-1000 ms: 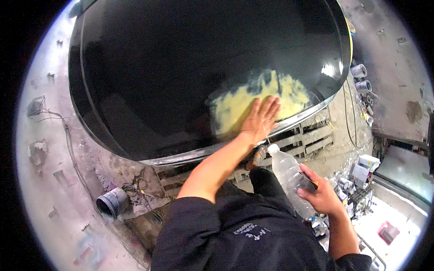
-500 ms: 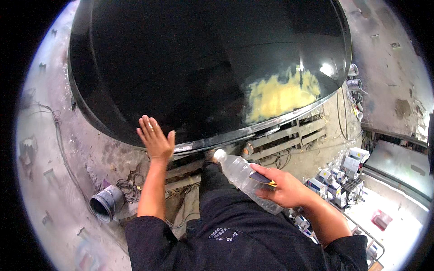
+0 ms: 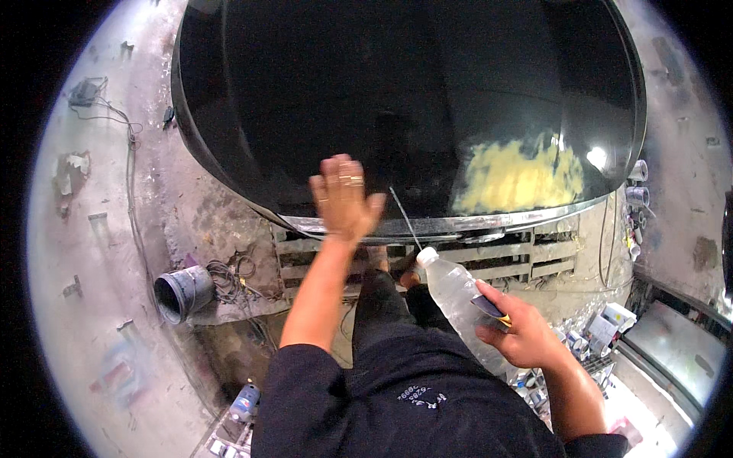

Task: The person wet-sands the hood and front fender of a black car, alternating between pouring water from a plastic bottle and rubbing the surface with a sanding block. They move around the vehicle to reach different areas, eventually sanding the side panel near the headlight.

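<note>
A glossy black car hood (image 3: 366, 91) spreads out in front of me, with a pale yellow, rough-edged patch (image 3: 523, 175) near its right front edge. My left hand (image 3: 345, 197) is open, palm down over the hood's near edge, fingers stretched out and slightly blurred; whether it touches the surface I cannot tell. In my right hand (image 3: 523, 328) is a clear plastic bottle (image 3: 454, 294) with a white cap, tilted toward the hood. A thin jet of water (image 3: 405, 216) shoots from the cap onto the black surface. A small dark pad with a yellow edge (image 3: 491, 310) is pinched against the bottle.
Wooden pallet slats (image 3: 481, 263) lie under the hood's front edge. At the left a dark bucket (image 3: 183, 294) rests on its side beside coiled cable (image 3: 233, 278). Cans and boxes (image 3: 603, 328) crowd the lower right; more cans (image 3: 637, 183) stand beyond the hood's right side.
The whole view has shifted, with the hood now farther right. My left hand has moved farther over the hood. A water jet now comes from the bottle; none showed before.
</note>
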### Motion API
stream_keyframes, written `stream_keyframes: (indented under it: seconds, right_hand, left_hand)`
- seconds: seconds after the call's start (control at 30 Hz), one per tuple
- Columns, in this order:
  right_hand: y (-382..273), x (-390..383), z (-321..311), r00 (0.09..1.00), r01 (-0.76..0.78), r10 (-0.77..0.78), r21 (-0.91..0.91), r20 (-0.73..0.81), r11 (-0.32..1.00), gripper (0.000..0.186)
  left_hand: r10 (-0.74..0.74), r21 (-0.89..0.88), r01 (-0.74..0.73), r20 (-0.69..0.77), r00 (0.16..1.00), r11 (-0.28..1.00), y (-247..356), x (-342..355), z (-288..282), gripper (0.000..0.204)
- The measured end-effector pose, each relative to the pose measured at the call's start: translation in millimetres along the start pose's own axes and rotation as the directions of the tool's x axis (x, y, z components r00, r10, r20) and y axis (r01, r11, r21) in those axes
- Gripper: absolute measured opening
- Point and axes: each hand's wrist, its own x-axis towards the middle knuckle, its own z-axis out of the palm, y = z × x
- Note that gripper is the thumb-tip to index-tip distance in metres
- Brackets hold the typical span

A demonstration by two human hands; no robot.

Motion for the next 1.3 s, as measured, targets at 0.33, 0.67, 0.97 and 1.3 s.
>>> stream_keyframes:
  seconds: [0.33, 0.67, 0.97, 1.3]
  right_hand:
    - [-1, 12, 11, 0.998, 0.001, 0.013, 0.236, -0.058, 0.972, 0.072]
    - [-75, 61, 44, 0.982, -0.058, 0.102, 0.262, -0.157, 0.963, 0.073]
    - [-166, 127, 125, 0.940, 0.067, 0.060, 0.353, -0.337, 0.933, 0.070]
    - [-193, 106, 161, 0.850, 0.036, 0.274, 0.569, -0.450, 0.821, 0.068]
  left_hand:
    - [-0.149, -0.056, 0.149, 0.009, 0.989, 0.987, 24, 4, -3, 0.085]
    - [-0.049, 0.027, 0.048, 0.039, 0.998, 0.998, -71, 128, -56, 0.090]
    - [-0.004, 0.308, -0.044, 0.155, 0.988, 0.950, -246, 304, -84, 0.086]
    - [0.686, 0.036, -0.775, 0.440, 0.580, 0.631, -78, 125, -77, 0.078]
